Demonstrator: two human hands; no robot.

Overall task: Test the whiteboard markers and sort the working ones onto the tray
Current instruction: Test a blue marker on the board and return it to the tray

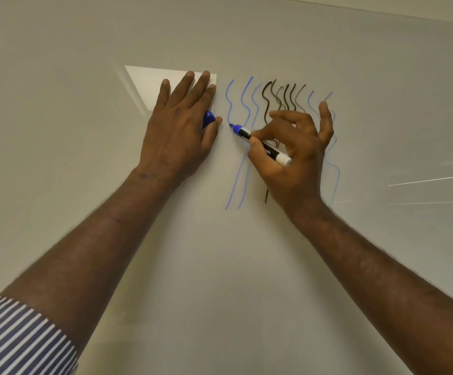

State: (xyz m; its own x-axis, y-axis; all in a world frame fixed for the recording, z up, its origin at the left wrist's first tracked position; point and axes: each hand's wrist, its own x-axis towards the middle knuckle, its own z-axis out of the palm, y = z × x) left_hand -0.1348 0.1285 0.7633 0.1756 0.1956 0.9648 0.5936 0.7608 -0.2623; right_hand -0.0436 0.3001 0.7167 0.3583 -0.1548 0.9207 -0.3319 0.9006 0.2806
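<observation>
Head view only: whiteboard surface [247, 266], pale and glossy, is filled across its middle by wavy blue and black test lines [267, 104]. A blue whiteboard marker with a black-and-white labelled barrel [260, 143] is pinched near its front by the thumb and forefinger of the right hand [293, 152], its blue tip set on the board at the lower end of a fresh blue stroke. The marker is judged light, stiff and smooth-sided, best taken on the barrel just behind the tip for control. The right grip is narrow and closed on that barrel, with the remaining fingers splayed upward and the wrist raised off the board. The left hand [182, 123] is laid flat, fingers straight, against the board beside the strokes, and the marker's blue cap [208, 119] is trapped under its palm near the thumb. No tray is visible. A striped shirt sleeve [17, 339] is seen at the lower left.
</observation>
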